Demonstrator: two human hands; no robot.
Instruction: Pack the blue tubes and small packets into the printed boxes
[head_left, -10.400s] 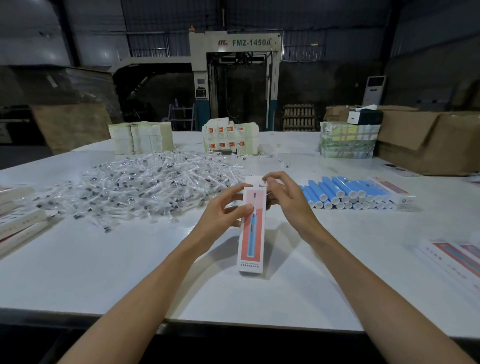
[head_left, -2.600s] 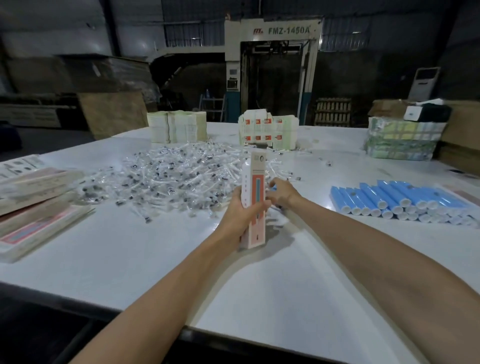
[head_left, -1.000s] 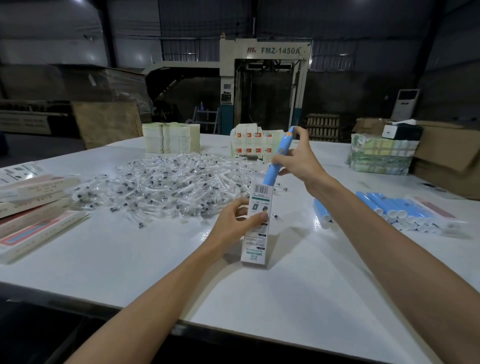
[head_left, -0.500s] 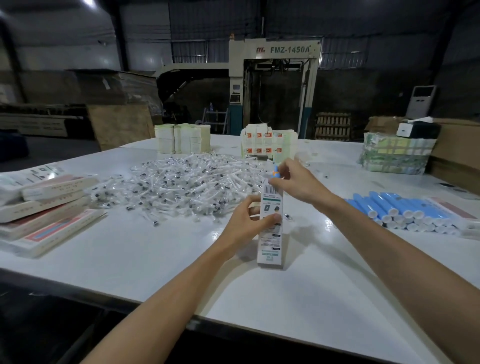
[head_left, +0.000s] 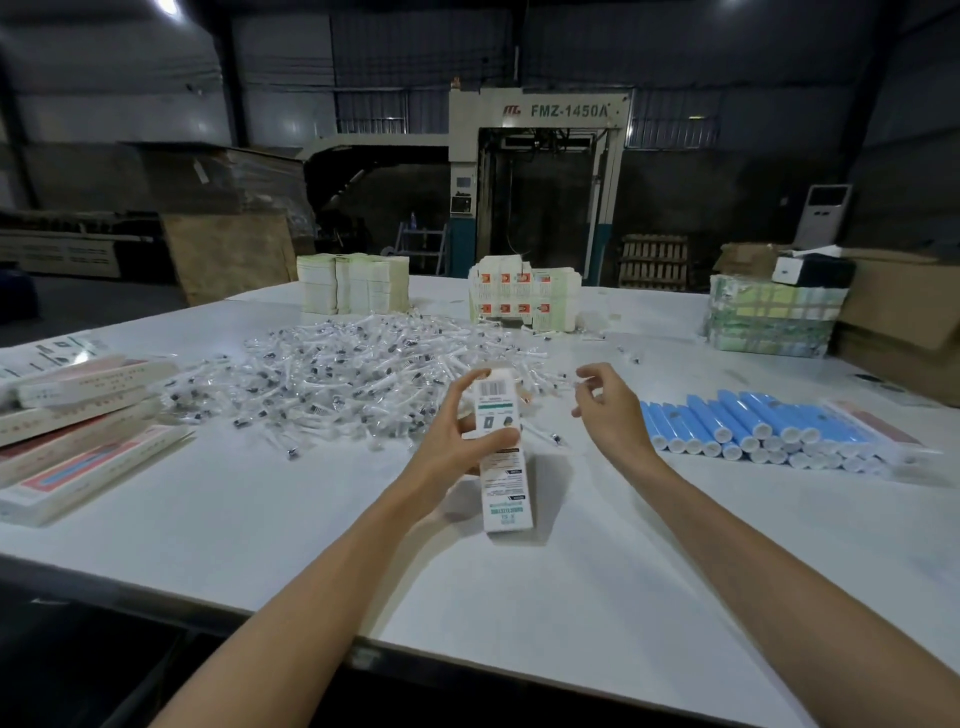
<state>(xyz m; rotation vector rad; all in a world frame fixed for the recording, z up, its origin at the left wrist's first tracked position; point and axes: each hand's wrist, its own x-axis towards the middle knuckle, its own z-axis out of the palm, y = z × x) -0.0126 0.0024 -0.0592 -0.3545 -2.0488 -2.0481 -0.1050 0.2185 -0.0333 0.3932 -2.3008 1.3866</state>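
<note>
Holding the box (head_left: 501, 457) upright on the table (head_left: 571, 597), the left hand (head_left: 454, 441) had its fingers and thumb curled round the middle. A second before, the right hand (head_left: 605, 410) was pushing a blue tube down into the top of the box. Half a second before, only the tip still stuck out. Now no tube showed at the top, so it had likely gone all the way in.

The right hand had let go and moved off to the right of the box. It hung just above the table, near the box but not touching it. Its fingers were loosely bent and had nothing in them.

The top of the box was blurry, so it was hard to tell if the flap was open or shut. The box had its tube now and probably needed its top closed next. Whether a packet was inside too could not be seen.

The pile of packets (head_left: 363, 374) lay behind the box. The row of tubes (head_left: 769, 428) lay to the right, past the right hand. Other boxes (head_left: 78, 441) lay stacked at the left edge. Many tubes and packets were left, so the job was far from done.
</note>
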